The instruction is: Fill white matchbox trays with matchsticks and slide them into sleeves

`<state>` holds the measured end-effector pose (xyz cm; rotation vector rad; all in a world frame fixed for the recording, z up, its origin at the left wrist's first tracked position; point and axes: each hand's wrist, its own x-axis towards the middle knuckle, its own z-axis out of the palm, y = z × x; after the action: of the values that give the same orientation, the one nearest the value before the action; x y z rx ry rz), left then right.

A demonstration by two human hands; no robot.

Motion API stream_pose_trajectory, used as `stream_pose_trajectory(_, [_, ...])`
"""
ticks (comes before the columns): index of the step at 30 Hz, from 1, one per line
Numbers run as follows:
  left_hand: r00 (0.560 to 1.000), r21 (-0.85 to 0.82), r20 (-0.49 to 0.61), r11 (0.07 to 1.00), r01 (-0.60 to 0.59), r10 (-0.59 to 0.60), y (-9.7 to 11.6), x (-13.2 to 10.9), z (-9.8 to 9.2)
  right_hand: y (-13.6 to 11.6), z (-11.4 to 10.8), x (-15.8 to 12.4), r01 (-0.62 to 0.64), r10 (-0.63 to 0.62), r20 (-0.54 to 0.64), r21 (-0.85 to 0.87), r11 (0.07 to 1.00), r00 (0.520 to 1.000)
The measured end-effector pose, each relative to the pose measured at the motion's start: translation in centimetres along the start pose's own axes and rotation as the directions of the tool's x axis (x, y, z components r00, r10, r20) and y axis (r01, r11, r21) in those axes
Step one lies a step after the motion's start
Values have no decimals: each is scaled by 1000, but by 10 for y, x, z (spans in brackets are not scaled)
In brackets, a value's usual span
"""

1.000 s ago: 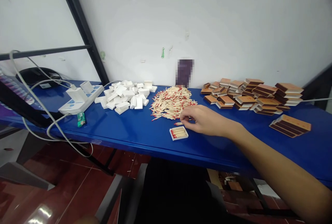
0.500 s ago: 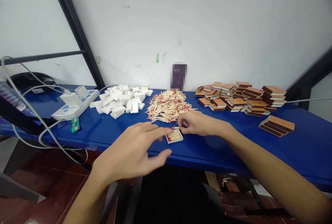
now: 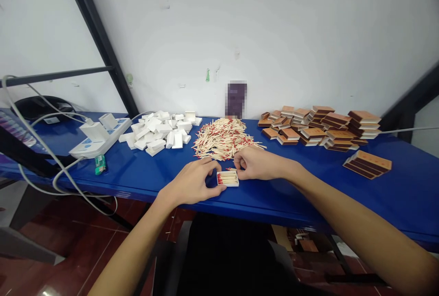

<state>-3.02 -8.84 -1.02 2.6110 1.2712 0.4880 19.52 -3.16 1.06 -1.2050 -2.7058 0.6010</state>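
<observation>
A small white matchbox tray (image 3: 228,185) lies near the table's front edge, holding a row of matches (image 3: 227,177) with red heads to the left. My left hand (image 3: 195,181) has its index finger at the tray's back left corner and its thumb at the front left corner, gripping it. Curled at the tray's right end, my right hand (image 3: 255,163) pinches a few matches whose red heads stick out leftward just behind the tray. Its fingertips are partly hidden. Right behind the hands is a large heap of loose matches (image 3: 222,138).
White trays (image 3: 157,129) are heaped at left. Brown matchbox sleeves (image 3: 312,129) are stacked at right, with another group of sleeves (image 3: 368,164) nearer. A power strip (image 3: 103,136) with cables and a green packet (image 3: 100,164) lie far left. A wall stands behind the blue table (image 3: 291,200).
My left hand has moved in and closed its thumb and index finger on the tray. The tray has shifted slightly left and straightened. My right hand stays nearly in place with its matches.
</observation>
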Motion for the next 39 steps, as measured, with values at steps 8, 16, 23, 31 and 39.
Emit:
stream_pose_trajectory(8, [1000,-29,-9,999,-17,17,-2,0,1,0,-5,-3,-9,10,-46,5,1000,999])
stream_pose_trajectory(16, [1000,-40,-24,999,3,-4,-1,0,1,-17,-4,-11,103,-106,3,209,972,994])
stream_pose_trajectory(23, [1000,-46,-30,999,-10,9,-1,0,1,-20,2,-10,140,-149,48,148,979,988])
stream_pose_trajectory(31, [1000,-31,-30,999,-5,4,0,-1,0,-23,-3,-13,147,-151,31,101,984,988])
stream_pose_trajectory(39, [999,-65,0,997,-38,38,-2,-1,-2,-19,-3,-12,213,-210,-46,76,974,977])
